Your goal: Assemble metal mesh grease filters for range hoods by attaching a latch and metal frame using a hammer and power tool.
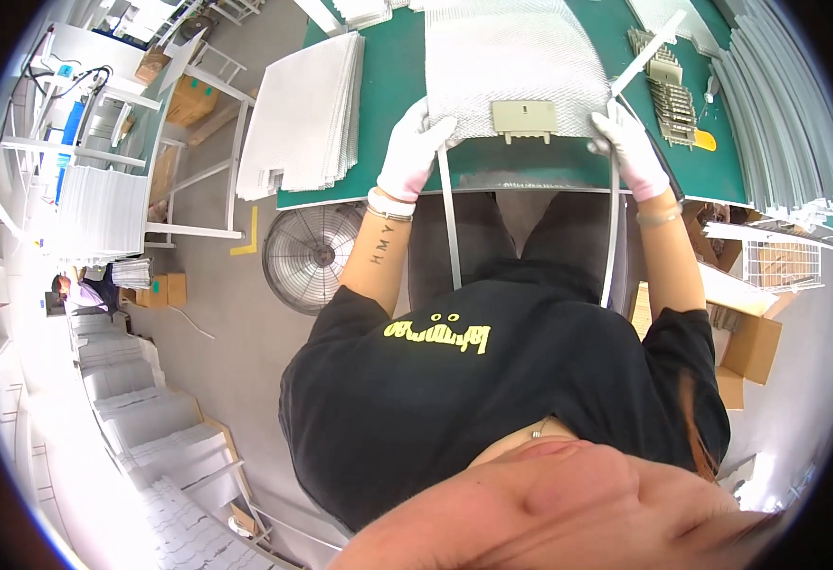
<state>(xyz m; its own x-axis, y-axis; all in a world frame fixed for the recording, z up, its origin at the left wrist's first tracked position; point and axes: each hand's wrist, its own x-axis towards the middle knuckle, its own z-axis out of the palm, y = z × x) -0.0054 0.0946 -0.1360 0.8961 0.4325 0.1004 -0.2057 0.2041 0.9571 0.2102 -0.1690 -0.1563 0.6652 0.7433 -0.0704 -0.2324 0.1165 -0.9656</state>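
Worker at a green bench (393,76), seen from above. The left hand (415,147), in a white glove, curls its fingers over the near left corner of a silvery mesh sheet (511,57) lying flat on the bench. The right hand (630,147), also gloved, pinches the sheet's near right corner, where a thin metal frame strip (613,218) runs toward the body. A second strip (449,223) descends beside the left hand. Between the hands, a beige plastic clip (525,118) sits on the sheet's near edge. Left of the left hand lies a stack of white mesh panels (304,114); below it, a floor fan (310,255). Right of the right hand, a row of beige clips (668,90) and long metal strips (782,114).
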